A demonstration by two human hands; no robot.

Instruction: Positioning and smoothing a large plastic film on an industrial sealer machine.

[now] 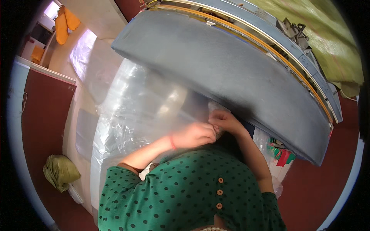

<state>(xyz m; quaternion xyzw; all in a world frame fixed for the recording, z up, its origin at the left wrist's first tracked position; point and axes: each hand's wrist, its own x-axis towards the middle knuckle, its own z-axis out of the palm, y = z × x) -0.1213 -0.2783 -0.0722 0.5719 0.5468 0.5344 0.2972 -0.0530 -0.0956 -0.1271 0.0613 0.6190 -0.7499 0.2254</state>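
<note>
Close in front of my body, my two hands meet over a sheet of clear plastic film. My left hand (198, 134), with a red band on its wrist, is closed, its fingers curled at the film's edge. Pinched closed, my right hand (228, 122) grips a gathered bit of clear plastic (215, 106). The fingertips of both hands almost touch. From my left hand a wide, shiny spread of clear plastic film (127, 104) runs out to the left. How the film lies between the fingers is partly hidden.
Beyond my hands stretches a long grey cloth-covered machine part (216, 57), edged by an orange rail (246, 30). A green woven sack (327, 46) lies far right. Red and green scraps (283, 156) hang at right. An olive bundle (61, 172) rests on the reddish-brown floor (46, 111).
</note>
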